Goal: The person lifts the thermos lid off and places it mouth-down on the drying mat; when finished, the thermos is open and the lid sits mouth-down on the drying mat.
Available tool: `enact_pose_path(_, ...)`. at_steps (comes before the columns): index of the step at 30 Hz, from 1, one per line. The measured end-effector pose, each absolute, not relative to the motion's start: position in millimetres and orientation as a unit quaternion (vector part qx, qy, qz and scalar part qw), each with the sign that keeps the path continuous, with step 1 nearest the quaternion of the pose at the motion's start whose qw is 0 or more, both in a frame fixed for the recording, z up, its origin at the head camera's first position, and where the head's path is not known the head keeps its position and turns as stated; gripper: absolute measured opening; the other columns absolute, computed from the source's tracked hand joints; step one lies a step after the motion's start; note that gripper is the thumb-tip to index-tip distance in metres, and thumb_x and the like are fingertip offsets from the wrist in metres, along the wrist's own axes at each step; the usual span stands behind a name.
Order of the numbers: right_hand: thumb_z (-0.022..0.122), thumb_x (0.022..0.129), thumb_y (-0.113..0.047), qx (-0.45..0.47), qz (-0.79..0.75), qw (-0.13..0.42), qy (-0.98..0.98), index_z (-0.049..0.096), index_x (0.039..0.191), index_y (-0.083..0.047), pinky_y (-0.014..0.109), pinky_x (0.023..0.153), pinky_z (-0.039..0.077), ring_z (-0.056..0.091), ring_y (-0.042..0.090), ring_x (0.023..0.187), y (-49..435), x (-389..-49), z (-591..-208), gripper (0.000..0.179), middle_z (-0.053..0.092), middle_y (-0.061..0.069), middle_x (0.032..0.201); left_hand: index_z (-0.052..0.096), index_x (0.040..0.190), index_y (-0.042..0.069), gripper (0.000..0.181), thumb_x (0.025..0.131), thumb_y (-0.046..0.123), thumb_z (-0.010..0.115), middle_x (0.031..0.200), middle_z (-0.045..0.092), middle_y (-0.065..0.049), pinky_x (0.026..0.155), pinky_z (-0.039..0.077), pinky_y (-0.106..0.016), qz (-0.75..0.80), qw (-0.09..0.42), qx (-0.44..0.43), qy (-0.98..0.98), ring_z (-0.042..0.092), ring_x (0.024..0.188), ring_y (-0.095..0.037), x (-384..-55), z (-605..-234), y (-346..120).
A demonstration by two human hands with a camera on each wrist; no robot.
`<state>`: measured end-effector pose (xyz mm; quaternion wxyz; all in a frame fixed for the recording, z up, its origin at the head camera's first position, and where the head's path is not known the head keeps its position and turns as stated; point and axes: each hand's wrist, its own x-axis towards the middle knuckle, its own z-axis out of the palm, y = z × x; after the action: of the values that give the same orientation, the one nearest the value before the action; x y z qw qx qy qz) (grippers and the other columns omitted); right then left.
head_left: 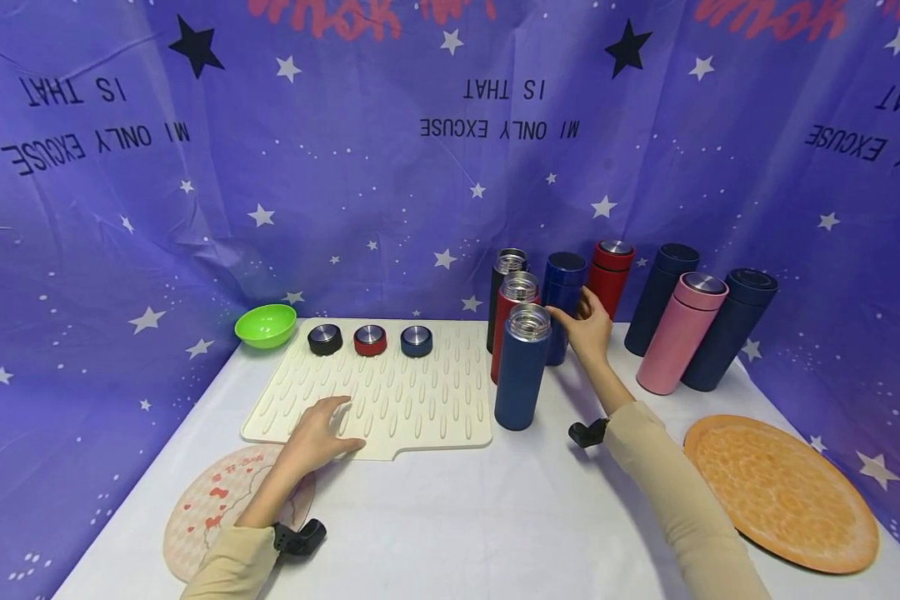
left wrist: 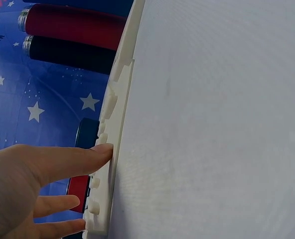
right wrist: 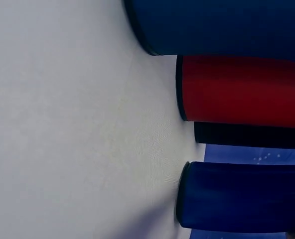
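My right hand (head_left: 587, 327) holds a capped glossy blue thermos (head_left: 562, 304), its thumb across the near side and its fingers at the right side. This thermos (right wrist: 242, 196) stands upright in the head view. Just left of it are three uncapped thermoses with bare steel necks: a matte blue one (head_left: 522, 375), a red one (head_left: 504, 333) and a black one (head_left: 497, 300). My left hand (head_left: 317, 435) hovers empty over the cream board's near left part, thumb and fingers spread. On the board (head_left: 438, 400) sit a black lid (head_left: 325, 340), a red lid (head_left: 370, 340) and a blue lid (head_left: 416, 341).
At the right stand capped thermoses: red (head_left: 607, 279), pink (head_left: 678, 337) and two dark navy ones (head_left: 656, 304). An orange round mat (head_left: 783, 492) lies at the right edge, a pink round mat (head_left: 195, 517) at the near left. A green bowl (head_left: 266, 327) sits at the back left.
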<state>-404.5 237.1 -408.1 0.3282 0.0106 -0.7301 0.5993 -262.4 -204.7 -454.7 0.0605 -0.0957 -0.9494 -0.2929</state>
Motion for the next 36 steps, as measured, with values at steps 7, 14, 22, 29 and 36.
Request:
enact_pose_path(7, 0.088, 0.069, -0.024, 0.019, 0.582, 0.329, -0.743, 0.051, 0.138, -0.004, 0.038, 0.101, 0.045, 0.055, 0.027, 0.121, 242.3, -380.7, -396.8, 0.080, 0.056, 0.015, 0.134, 0.048, 0.134, -0.005, 0.078, 0.071, 0.024, 0.085, 0.134, 0.047, -0.031, 0.103, 0.034, -0.060, -0.293, 0.064, -0.096, -0.949, 0.040, 0.125, -0.051, -262.8, -455.7, -205.0)
enact_pose_path(14, 0.088, 0.070, -0.030, 0.026, 0.555, 0.324, -0.766, 0.054, 0.137, -0.009, 0.041, 0.098, 0.047, 0.057, 0.027, 0.118, 246.0, -347.6, -379.9, 0.078, 0.059, 0.012, 0.132, 0.048, 0.134, -0.006, 0.078, 0.072, 0.023, 0.084, 0.134, 0.047, -0.031, 0.103, 0.034, -0.061, -0.294, 0.060, -0.097, -0.949, 0.040, 0.124, -0.052, -263.6, -456.3, -205.5)
enact_pose_path(22, 0.089, 0.069, -0.019, 0.046, 0.524, 0.349, -0.775, 0.058, 0.132, -0.007, 0.032, 0.093, 0.051, 0.063, 0.028, 0.109, 251.1, -305.1, -363.4, 0.072, 0.065, 0.012, 0.121, 0.047, 0.136, -0.004, 0.079, 0.072, 0.023, 0.084, 0.136, 0.045, -0.030, 0.104, 0.033, -0.060, -0.294, 0.051, -0.086, -0.951, 0.038, 0.126, -0.050, -265.4, -457.3, -205.7)
enact_pose_path(29, 0.085, 0.074, -0.022, 0.064, 0.485, 0.315, -0.813, 0.054, 0.136, -0.005, 0.034, 0.095, 0.049, 0.061, 0.032, 0.113, 258.8, -268.7, -356.6, 0.071, 0.062, 0.016, 0.125, 0.047, 0.135, -0.004, 0.078, 0.072, 0.023, 0.084, 0.136, 0.045, -0.030, 0.104, 0.033, -0.061, -0.292, 0.056, -0.092, -0.950, 0.039, 0.126, -0.051, -265.5, -457.6, -206.1)
enact_pose_path(36, 0.085, 0.075, -0.023, 0.091, 0.458, 0.291, -0.835, 0.055, 0.135, -0.008, 0.028, 0.093, 0.049, 0.062, 0.030, 0.111, 254.6, -237.2, -353.4, 0.069, 0.063, 0.012, 0.124, 0.047, 0.136, -0.004, 0.078, 0.072, 0.023, 0.084, 0.135, 0.046, -0.031, 0.103, 0.034, -0.062, -0.293, 0.056, -0.090, -0.950, 0.039, 0.125, -0.051, -264.6, -457.6, -205.9)
